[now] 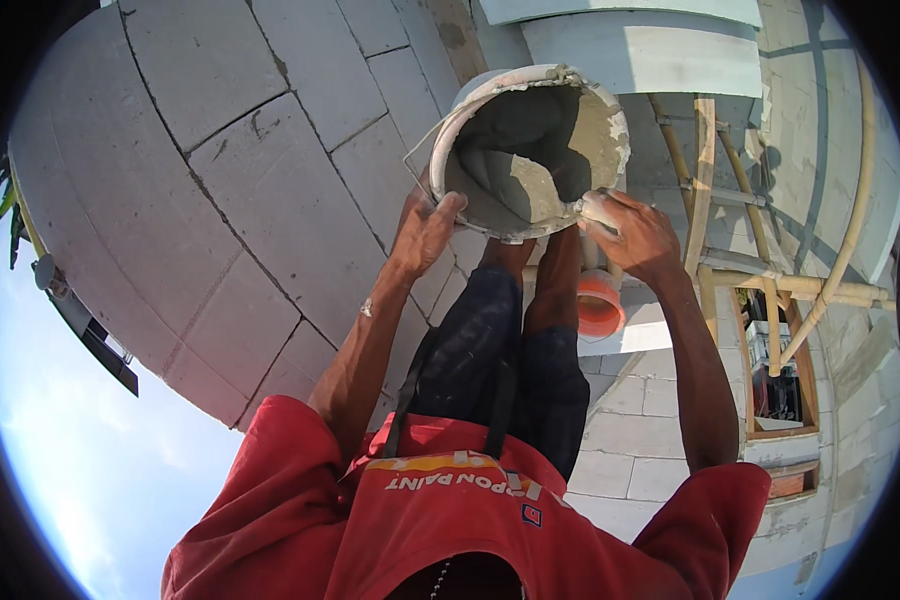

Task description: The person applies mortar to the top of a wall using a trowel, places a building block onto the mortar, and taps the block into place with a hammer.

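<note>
A whitish bucket (602, 120) is tilted with its mouth toward me, its rim crusted with dried mortar. Wet grey mortar (495, 185) lies inside, partly in shadow and partly sunlit. My left hand (433, 232) is closed on the bucket's left rim, beside the thin wire handle (417, 155). On the right side of the rim my right hand (635, 235) is closed, with a whitish, mortar-smeared piece (597, 210) at its fingers. Whether that piece is a tool's handle I cannot make out.
A wall of large grey blocks (260, 160) rises at the left. Below the bucket, near my legs, is an orange bucket (600, 305). Bamboo and timber scaffolding (705, 180) stands at the right, near a wood-framed opening (805, 385). A pale blue ledge (660, 60) is at the far side.
</note>
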Tool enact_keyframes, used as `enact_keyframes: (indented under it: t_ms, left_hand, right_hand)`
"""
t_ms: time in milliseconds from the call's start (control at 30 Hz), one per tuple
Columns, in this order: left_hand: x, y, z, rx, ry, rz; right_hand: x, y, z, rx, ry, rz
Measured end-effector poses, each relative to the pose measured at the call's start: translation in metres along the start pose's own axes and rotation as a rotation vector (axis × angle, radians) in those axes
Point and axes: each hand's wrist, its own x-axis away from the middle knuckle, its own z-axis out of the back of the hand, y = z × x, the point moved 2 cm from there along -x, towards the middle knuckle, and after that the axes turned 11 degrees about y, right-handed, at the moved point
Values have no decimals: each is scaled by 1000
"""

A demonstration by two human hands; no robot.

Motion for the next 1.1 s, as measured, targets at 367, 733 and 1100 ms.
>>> enact_keyframes:
  t_ms: [367, 733, 1100]
  left_hand:
    - [-18, -12, 5, 182, 17, 156]
    - [-41, -74, 8, 660, 65, 291]
    - [-19, -116, 12, 610, 168, 496]
  right_hand:
    - [6, 10, -7, -240, 129, 30]
    - [-59, -105, -29, -674, 161, 54]
    - [-96, -313, -47, -259, 69, -60]
